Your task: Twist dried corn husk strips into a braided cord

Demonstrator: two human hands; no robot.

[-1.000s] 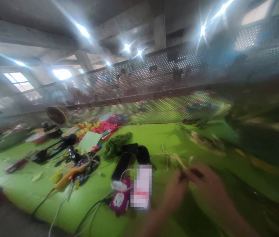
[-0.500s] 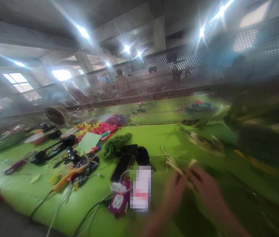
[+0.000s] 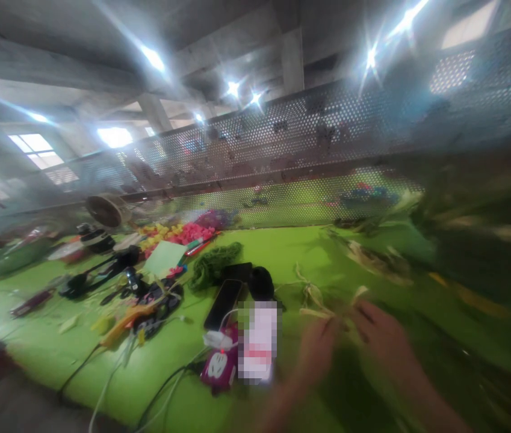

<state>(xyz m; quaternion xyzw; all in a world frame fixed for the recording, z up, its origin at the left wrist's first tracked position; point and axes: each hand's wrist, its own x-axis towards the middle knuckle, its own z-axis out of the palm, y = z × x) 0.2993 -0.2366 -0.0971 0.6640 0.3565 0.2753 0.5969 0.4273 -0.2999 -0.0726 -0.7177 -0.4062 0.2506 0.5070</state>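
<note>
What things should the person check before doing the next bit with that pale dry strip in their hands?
1. Both hands on the pale dry leaf strip: ok; left hand and right hand meet at it.
2. Firmness of the pinch: cannot tell; the fingers are blurred.
3. Bare green tabletop beyond the hands: ok.
4. Black smartphone and pink charger block lie close to the left hand: not ok, easy to bump.
5. More dry strips lying further back to the right: ok.
</note>
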